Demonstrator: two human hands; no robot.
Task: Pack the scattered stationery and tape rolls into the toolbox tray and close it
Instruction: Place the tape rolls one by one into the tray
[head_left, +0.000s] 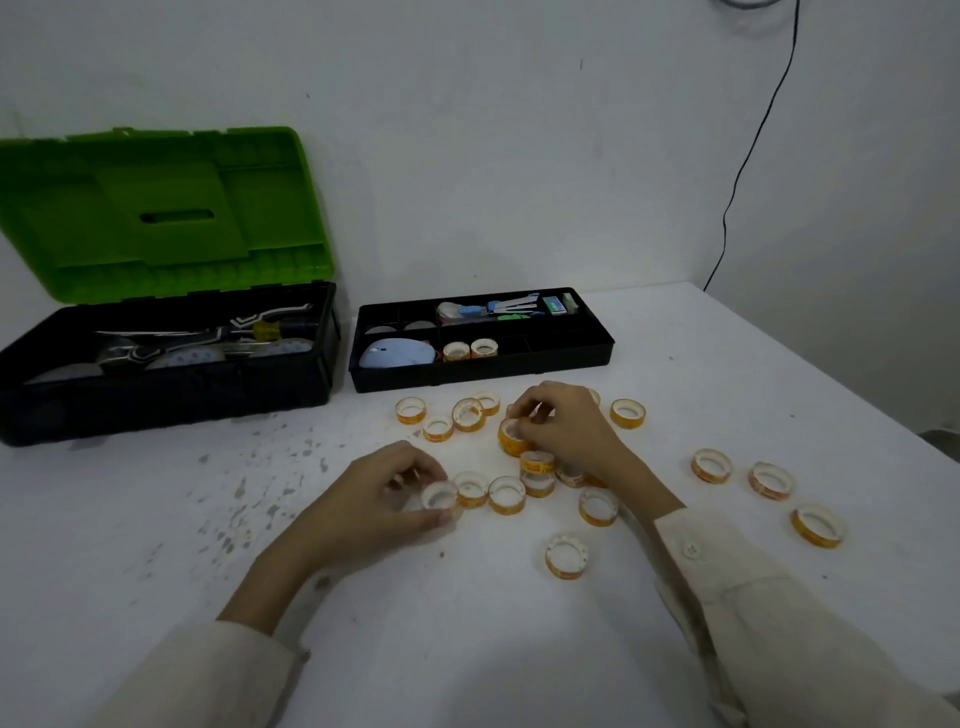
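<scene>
Several small orange-and-clear tape rolls lie scattered on the white table. My left hand pinches one tape roll at the left end of a short row. My right hand grips a stack of tape rolls just in front of the tray. The black toolbox tray stands behind them; it holds two tape rolls, a pale blue mouse, a stapler and small boxes. Left of it the black toolbox stands with its green lid raised.
Loose rolls lie at the right, such as one far-right tape roll, and one near tape roll. The toolbox holds a screwdriver and large tape. A black cable hangs down the wall. The table edge runs diagonally at the right.
</scene>
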